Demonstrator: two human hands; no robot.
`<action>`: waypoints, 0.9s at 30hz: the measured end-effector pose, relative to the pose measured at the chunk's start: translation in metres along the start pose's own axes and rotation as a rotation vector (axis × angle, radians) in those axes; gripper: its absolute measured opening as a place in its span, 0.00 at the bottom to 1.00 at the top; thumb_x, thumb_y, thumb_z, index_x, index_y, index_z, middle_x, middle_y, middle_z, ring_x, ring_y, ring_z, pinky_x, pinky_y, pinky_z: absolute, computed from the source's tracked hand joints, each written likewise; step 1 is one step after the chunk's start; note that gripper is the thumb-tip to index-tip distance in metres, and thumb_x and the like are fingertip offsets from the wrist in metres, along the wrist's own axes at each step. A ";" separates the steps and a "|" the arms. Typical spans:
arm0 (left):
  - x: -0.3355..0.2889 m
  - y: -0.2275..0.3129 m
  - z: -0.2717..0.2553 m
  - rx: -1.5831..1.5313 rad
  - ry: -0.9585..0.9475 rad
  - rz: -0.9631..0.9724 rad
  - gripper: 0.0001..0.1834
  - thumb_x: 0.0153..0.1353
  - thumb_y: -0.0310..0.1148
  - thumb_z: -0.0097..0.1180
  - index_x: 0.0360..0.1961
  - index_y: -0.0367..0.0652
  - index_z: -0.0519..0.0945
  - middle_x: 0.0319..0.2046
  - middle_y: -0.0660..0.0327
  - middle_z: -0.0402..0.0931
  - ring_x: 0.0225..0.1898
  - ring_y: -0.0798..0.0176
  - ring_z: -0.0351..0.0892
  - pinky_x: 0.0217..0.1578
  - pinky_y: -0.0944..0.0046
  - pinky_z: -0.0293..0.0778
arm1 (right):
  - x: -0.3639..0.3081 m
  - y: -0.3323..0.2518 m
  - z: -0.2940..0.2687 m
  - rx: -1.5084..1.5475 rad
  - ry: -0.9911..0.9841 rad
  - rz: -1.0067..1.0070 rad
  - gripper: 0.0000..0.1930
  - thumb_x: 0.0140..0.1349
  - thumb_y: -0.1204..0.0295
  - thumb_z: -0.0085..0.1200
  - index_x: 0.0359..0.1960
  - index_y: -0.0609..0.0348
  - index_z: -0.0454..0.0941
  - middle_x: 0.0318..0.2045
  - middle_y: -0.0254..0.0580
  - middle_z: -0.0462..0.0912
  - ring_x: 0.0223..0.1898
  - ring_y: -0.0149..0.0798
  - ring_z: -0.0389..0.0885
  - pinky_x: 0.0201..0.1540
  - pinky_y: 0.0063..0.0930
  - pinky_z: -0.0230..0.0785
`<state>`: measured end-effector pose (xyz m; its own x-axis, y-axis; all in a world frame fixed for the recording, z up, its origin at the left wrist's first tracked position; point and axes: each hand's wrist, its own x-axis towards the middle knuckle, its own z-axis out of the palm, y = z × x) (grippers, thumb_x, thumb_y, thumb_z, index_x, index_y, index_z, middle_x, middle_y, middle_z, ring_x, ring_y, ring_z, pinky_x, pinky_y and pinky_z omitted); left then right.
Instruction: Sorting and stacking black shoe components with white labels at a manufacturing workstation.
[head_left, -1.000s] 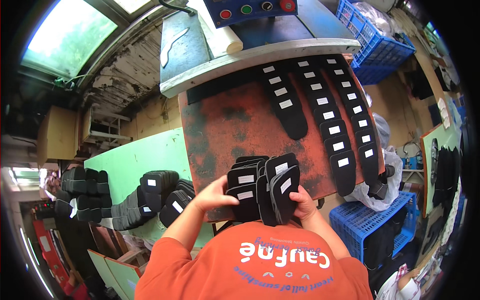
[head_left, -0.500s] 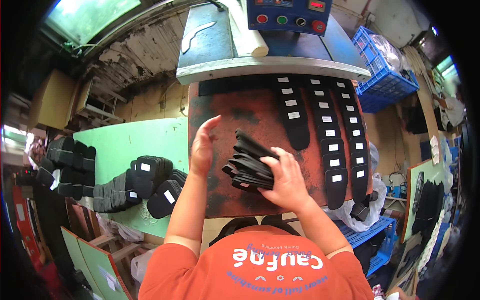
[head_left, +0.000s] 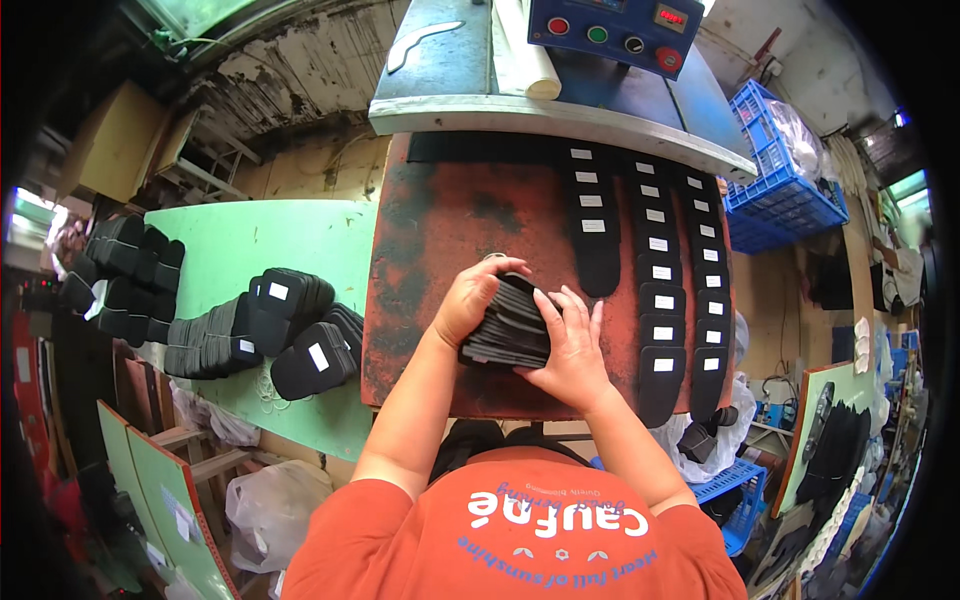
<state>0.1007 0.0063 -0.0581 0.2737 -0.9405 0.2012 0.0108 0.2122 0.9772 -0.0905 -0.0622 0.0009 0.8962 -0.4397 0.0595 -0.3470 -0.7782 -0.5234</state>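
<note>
A thick stack of black insole-shaped pieces (head_left: 506, 328) stands on edge between my two hands over the red-brown work surface (head_left: 430, 230). My left hand (head_left: 474, 303) is closed against the stack's left side, its fingers curled over the far end. Against the right side presses my right hand (head_left: 572, 345), thumb low and fingers up along the edges. To the right, overlapping rows of the same black pieces (head_left: 660, 375) lie flat, each with a small white label. A shorter row (head_left: 599, 265) lies nearer to my right hand.
Beyond the surface stands a blue machine with a control box (head_left: 615, 35) and a pale front bar (head_left: 560, 115). At left, a green table (head_left: 250, 228) bears several stacks of black pieces (head_left: 290, 310). Blue crates (head_left: 790, 190) and a plastic bag (head_left: 715, 440) are at right.
My left hand has come in from the left and now grips the stack. The fanned-out pieces are squared together. The view has shifted slightly.
</note>
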 end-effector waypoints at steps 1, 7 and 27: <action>-0.004 0.001 0.000 -0.153 0.107 -0.007 0.40 0.57 0.64 0.43 0.51 0.33 0.70 0.47 0.53 0.71 0.47 0.61 0.71 0.53 0.63 0.63 | 0.003 -0.002 -0.001 -0.064 -0.004 0.028 0.55 0.30 0.56 0.71 0.65 0.44 0.52 0.61 0.49 0.53 0.64 0.54 0.48 0.63 0.66 0.33; -0.018 0.023 0.021 0.176 0.031 -0.017 0.39 0.62 0.54 0.43 0.64 0.35 0.54 0.64 0.52 0.53 0.67 0.56 0.49 0.64 0.60 0.45 | 0.008 -0.017 -0.007 -0.222 0.085 0.074 0.56 0.34 0.58 0.68 0.67 0.43 0.46 0.55 0.46 0.60 0.60 0.47 0.56 0.62 0.68 0.31; -0.015 0.038 0.069 -0.875 -0.232 -0.640 0.15 0.58 0.27 0.52 0.47 0.34 0.71 0.23 0.66 0.70 0.14 0.78 0.59 0.14 0.78 0.56 | -0.069 0.013 -0.018 2.026 0.251 0.104 0.38 0.41 0.64 0.63 0.58 0.61 0.63 0.51 0.48 0.74 0.53 0.44 0.72 0.58 0.37 0.62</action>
<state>0.0305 0.0104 -0.0194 -0.2109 -0.9509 -0.2264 0.7864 -0.3026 0.5384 -0.1616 -0.0497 0.0054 0.7862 -0.6174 -0.0276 0.5150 0.6791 -0.5230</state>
